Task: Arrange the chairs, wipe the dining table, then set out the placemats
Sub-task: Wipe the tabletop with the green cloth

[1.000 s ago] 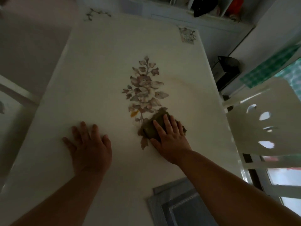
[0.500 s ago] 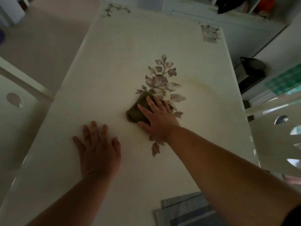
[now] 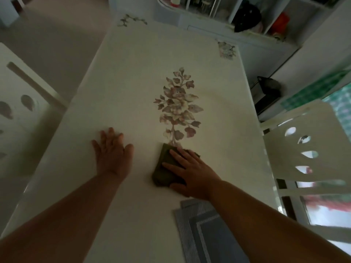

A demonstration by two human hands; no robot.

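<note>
Left chair (image 3: 20, 103) at surface's (image 3: 133, 76) left edge. Left hand (image 3: 113, 154) flat on surface, fingers together. Right hand (image 3: 191, 173) flat on cloth (image 3: 163, 173) mid-surface, fingers spread. Placemats (image 3: 205, 230) stacked at near edge. Right chair (image 3: 307, 147) at right edge.

White shelf unit (image 3: 237, 25) beyond far end; black bag (image 3: 268, 86) on floor; green checked cloth (image 3: 319, 88) at right.
</note>
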